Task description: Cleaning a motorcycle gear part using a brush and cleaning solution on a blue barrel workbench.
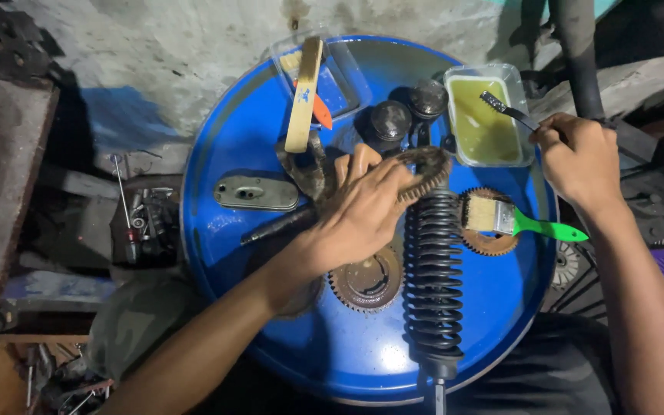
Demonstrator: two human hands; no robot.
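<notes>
My left hand [363, 211] grips a rusty toothed sprocket ring [429, 165] over the top of a blue drum [270, 142]. My right hand [578, 157] holds a small dark brush [503, 107] whose bristle end dips into a clear plastic tub of yellowish liquid [486, 119]. A black coil-spring shock absorber [433, 273] lies lengthwise on the drum between my hands. A paintbrush with a green handle [516, 219] rests on a rusty gear [489, 242] beside it.
On the drum also lie a second rusty gear [368, 280], a grey metal cover plate [257, 192], two dark round caps [409, 111], and a clear tub [324, 73] with a wooden-handled tool. Tools litter the floor at left [136, 215]; a dark pipe [582, 54] stands at the upper right.
</notes>
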